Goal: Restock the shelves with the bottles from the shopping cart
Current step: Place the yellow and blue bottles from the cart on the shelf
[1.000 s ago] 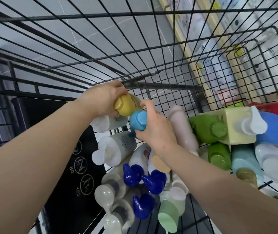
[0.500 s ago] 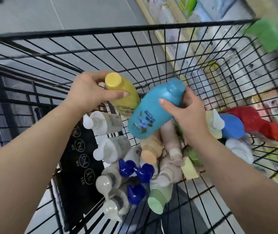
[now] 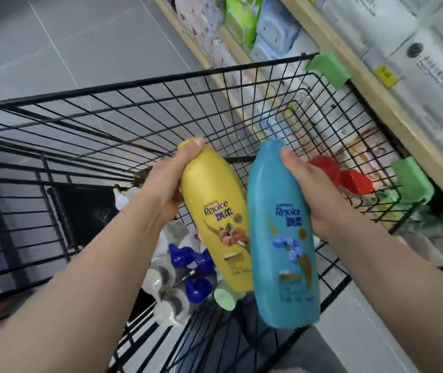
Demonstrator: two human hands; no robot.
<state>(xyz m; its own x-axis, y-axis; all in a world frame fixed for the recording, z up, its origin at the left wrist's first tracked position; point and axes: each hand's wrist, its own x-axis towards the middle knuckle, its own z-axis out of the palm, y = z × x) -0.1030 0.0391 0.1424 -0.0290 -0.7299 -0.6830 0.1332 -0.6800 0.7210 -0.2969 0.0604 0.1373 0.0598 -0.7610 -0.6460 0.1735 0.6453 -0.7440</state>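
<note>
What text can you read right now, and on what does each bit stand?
"Rejoice": front label of the yellow bottle in the left hand.
"Rejoice": front label of the blue bottle in the right hand.
Characters under each brand name, and the fine print lower on both labels: too blurred to read.
Yellow tag on the shelf edge: print unreadable.
White packs on the shelf: lines of print, blurred.

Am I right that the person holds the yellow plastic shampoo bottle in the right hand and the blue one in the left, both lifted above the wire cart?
Not quite: the head view shows the hands swapped. The left hand grips the yellow plastic shampoo bottle, the right hand the blue plastic shampoo bottle, both above the black wire cart.
</note>
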